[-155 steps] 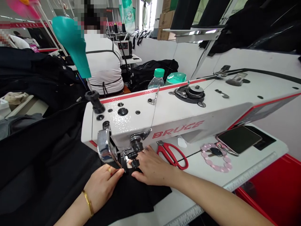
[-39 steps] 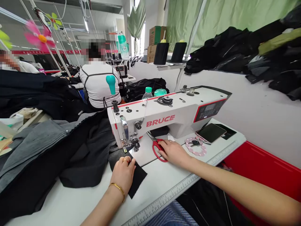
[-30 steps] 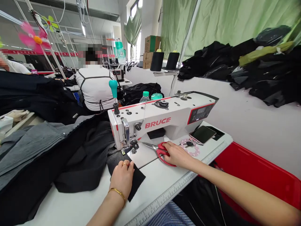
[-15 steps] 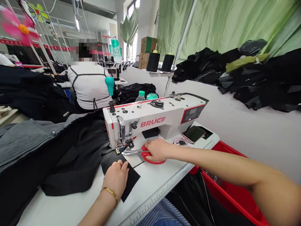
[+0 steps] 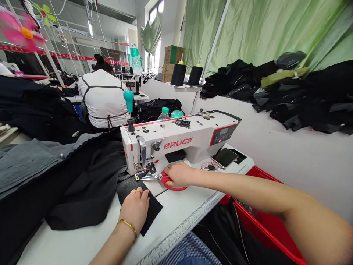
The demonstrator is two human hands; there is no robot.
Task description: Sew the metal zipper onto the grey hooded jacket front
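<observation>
My right hand is closed round the red handles of a pair of scissors. Their metal blades point left, with the tips close to the presser foot of the white sewing machine. My left hand rests on a black fabric piece, fingers bent and pressed together on it. This piece lies flat with its far end by the needle area, beside a larger black and grey garment spread to the left. Some fingertips of both hands are hidden.
A phone and a pink round object lie on the right of the table. Thread cones stand behind. A ruler strip runs along the front edge, above a red bin. A person sits ahead.
My right hand and the scissors have shifted slightly left, bringing the blades nearer the presser foot. My left hand stays on the fabric. The view has moved a little.
</observation>
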